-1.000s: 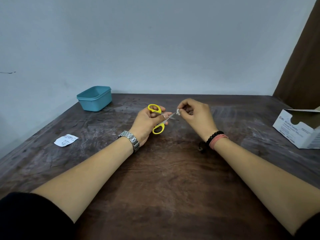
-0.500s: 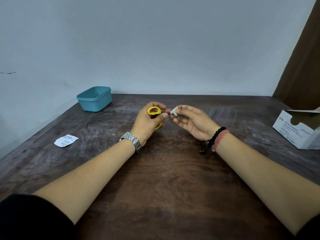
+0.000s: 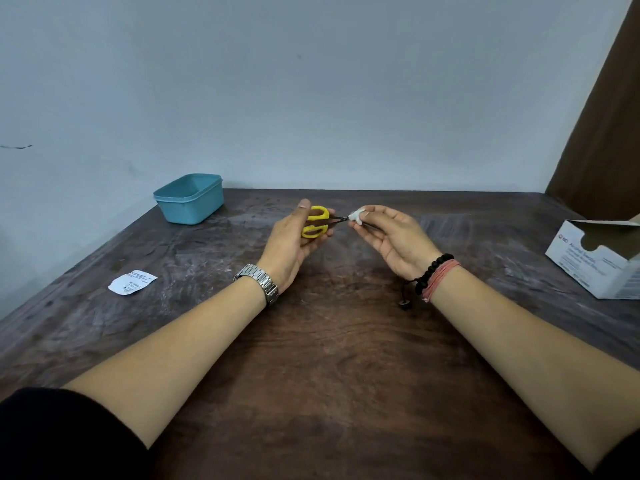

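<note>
1. The left hand (image 3: 290,244) is curled round the scissors (image 3: 316,222). Its fingers wrap the two yellow plastic loops from behind and its thumb stands up at their far side.
2. The scissors are held in the air above the middle of the table (image 3: 329,348), with the thin dark blades pointing right and closed together.
3. The right hand (image 3: 393,239) lies palm up. Its thumb and fingertips pinch a small white pad (image 3: 356,216), soft and crumpled, folded over the blade tips.
4. A metal link watch (image 3: 258,284) is on the left wrist, and black bead and pink cord bracelets (image 3: 437,277) are on the right.
5. The table is dark, scuffed wood.
6. A teal plastic tub (image 3: 188,199), rectangular with rounded corners, sits far left.
7. A torn white packet (image 3: 131,282) lies at the near left.
8. An opened white cardboard box (image 3: 595,263) stands at the right edge.
</note>
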Demonstrator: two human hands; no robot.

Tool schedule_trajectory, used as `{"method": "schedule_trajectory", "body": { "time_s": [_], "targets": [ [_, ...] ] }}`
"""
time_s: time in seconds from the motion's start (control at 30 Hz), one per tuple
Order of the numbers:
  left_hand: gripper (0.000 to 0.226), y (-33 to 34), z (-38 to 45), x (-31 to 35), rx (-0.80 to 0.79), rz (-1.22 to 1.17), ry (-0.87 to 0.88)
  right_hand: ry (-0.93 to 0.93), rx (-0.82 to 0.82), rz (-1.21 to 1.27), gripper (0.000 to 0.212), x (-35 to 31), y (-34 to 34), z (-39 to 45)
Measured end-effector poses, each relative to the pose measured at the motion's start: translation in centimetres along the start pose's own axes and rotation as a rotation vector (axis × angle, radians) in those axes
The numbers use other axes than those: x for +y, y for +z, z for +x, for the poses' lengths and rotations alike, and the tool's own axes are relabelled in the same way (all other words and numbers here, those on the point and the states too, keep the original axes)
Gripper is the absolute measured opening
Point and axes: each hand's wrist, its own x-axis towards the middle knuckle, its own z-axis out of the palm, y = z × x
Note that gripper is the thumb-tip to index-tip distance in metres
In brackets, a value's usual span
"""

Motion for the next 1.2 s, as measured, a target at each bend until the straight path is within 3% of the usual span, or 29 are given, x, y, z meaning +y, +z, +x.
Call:
{"method": "schedule_trajectory", "body": {
  "time_s": [0.17,0.27,0.5,0.73,0.87,1.03,1.2],
  "targets": [
    [0.010,-0.2,-0.1,-0.4,0.014,0.227,0.218,-0.123,0.133,-0.188,0.011,0.0,-0.3,0.3],
    [0.025,-0.3,-0.1,-0.7,-0.005,0.386,0.282,-0.220,0.173,-0.341,0.012,-0.1,-0.1,0.3],
    [0.030,-0.6,0.2,-1.1,-0.089,0.397,0.287,-0.332,0.096,-0.764,0.015,0.7,-0.4,0.3],
    [0.026,-1.0,0.5,-1.1,-0.072,0.181,0.254,-0.597,0.018,-1.221,0.008,0.8,0.1,-0.3],
    [0.026,-0.9,0.6,-1.2,-0.067,0.160,0.262,-0.616,0.068,-1.247,0.005,0.6,-1.1,0.0],
    [0.026,-1.2,0.7,-1.1,-0.057,0.142,0.276,-0.641,-0.072,-1.308,0.009,1.1,0.2,-0.4],
    [0.025,-1.1,0.8,-1.1,-0.036,0.108,0.271,-0.594,0.018,-1.339,0.009,0.5,-1.6,0.3]
  ]
}}
